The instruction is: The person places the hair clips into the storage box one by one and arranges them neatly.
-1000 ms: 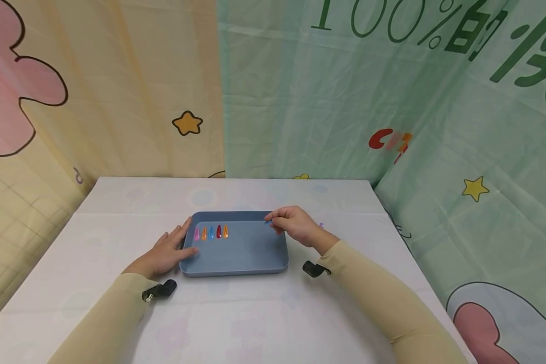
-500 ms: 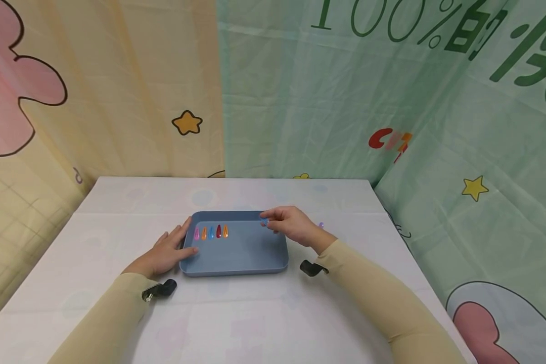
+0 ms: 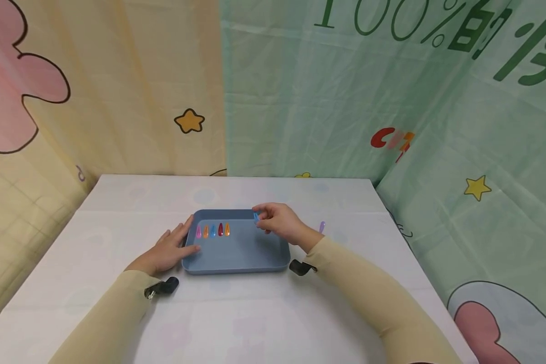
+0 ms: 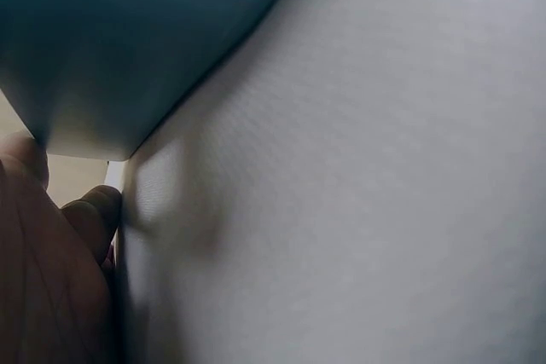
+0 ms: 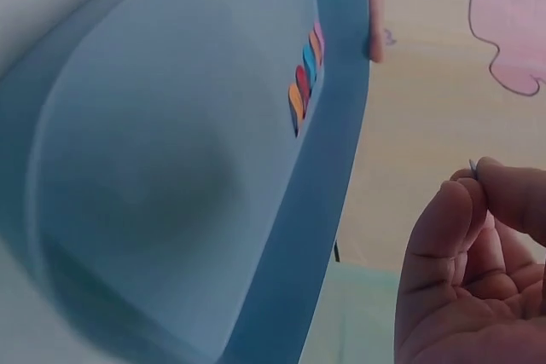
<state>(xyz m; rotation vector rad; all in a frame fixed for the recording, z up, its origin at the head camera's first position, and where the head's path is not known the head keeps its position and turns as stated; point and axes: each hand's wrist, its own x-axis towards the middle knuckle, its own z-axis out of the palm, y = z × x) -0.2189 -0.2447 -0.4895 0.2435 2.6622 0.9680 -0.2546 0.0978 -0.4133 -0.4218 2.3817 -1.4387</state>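
A blue tray (image 3: pixel 236 253) lies on the table, with several coloured hair clips (image 3: pixel 213 231) lined up along its far left part. My left hand (image 3: pixel 166 249) rests flat against the tray's left side, thumb on the rim. Over the tray's far right corner my right hand (image 3: pixel 277 222) pinches a small blue hair clip (image 3: pixel 256 217) between thumb and fingers. In the right wrist view the tray (image 5: pixel 171 168), the row of clips (image 5: pixel 304 83) and my curled fingers (image 5: pixel 478 245) show. The left wrist view shows only the tray's underside (image 4: pixel 128 31) and my palm (image 4: pixel 43 262).
A purple hair clip (image 3: pixel 321 226) lies on the white tablecloth (image 3: pixel 255 313) right of the tray. Printed curtains (image 3: pixel 300 91) close in the back and both sides of the table.
My right hand has moved left along the tray's far rim with the blue clip pinched in it. The left hand has stayed at the tray's left side.
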